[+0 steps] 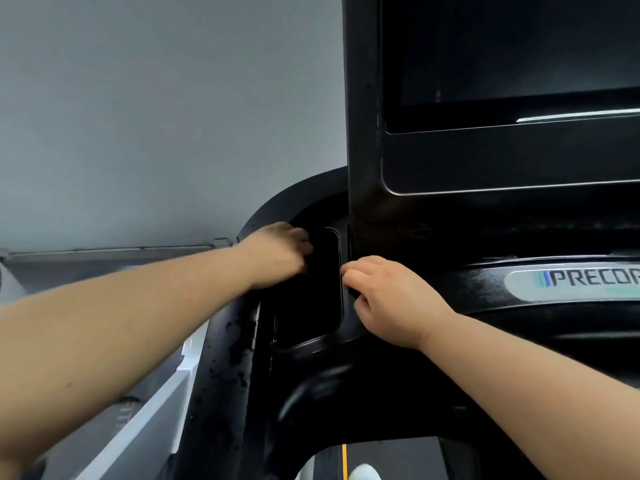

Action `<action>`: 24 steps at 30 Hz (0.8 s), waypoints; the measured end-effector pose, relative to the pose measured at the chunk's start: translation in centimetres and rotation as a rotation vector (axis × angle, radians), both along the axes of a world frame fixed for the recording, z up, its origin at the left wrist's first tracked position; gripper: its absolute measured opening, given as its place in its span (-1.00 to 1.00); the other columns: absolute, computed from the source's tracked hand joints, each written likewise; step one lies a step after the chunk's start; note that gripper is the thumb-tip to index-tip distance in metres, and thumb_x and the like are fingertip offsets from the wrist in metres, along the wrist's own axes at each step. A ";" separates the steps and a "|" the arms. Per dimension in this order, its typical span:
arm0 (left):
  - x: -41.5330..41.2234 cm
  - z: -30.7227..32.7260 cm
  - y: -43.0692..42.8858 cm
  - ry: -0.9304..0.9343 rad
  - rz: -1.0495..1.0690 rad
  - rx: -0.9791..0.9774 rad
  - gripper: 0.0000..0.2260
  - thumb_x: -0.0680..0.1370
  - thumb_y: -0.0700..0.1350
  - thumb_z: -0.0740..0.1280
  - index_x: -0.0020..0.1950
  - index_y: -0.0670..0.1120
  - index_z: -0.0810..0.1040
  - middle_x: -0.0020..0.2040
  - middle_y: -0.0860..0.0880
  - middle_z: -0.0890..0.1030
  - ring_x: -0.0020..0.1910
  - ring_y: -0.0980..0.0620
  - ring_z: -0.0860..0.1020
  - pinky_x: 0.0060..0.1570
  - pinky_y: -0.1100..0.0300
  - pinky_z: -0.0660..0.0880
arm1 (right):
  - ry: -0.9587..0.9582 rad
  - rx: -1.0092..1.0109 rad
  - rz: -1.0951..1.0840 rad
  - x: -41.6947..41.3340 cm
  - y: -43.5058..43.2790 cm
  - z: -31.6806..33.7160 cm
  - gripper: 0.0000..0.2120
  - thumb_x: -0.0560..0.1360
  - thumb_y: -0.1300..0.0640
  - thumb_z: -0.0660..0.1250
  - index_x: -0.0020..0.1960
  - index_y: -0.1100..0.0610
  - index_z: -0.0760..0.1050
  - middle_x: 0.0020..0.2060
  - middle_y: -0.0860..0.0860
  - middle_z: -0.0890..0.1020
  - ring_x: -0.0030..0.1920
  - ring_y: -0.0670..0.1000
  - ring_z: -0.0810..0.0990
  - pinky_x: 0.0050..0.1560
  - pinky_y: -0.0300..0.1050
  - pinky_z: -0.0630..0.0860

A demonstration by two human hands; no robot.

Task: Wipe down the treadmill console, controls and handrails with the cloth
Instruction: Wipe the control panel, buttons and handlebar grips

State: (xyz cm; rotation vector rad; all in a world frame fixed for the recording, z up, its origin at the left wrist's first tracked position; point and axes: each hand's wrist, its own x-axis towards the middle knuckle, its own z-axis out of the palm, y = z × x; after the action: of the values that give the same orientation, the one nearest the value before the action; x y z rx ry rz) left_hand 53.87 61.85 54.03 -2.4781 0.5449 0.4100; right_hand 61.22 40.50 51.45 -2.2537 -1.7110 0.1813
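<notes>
A plain grey wall stands behind a black Precor treadmill console. The left hand curls its fingers into the console's recessed side pocket; whether they pinch anything cannot be told in the dark. The right hand has bent fingers at the pocket's right rim, its grip equally unclear. The console is glossy, its screen dark above a Precor badge. Below lies the belt.

I get soft, even light; the wall looks flat and shadowless. The black console swallows detail, with one thin glare streak under the screen. Edges bow; everything reads slightly soft.
</notes>
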 end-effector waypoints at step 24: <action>0.8 -1.8 0.5 0.152 -0.039 0.113 -0.79 0.46 -0.10 0.18 0.03 0.05 0.52 -0.04 0.02 0.50 0.06 -0.09 0.42 -0.02 0.08 0.33 | -0.076 -0.019 -0.009 -0.6 0.2 0.1 -0.74 0.35 0.15 0.08 -0.13 0.15 0.53 -0.06 0.02 0.62 -0.04 0.11 0.56 -0.13 0.03 0.55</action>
State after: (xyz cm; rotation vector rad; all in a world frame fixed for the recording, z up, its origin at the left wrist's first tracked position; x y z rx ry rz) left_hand 54.66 62.31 52.23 -2.3373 0.6130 0.6012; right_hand 60.66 40.74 51.57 -2.3093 -1.7438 0.1124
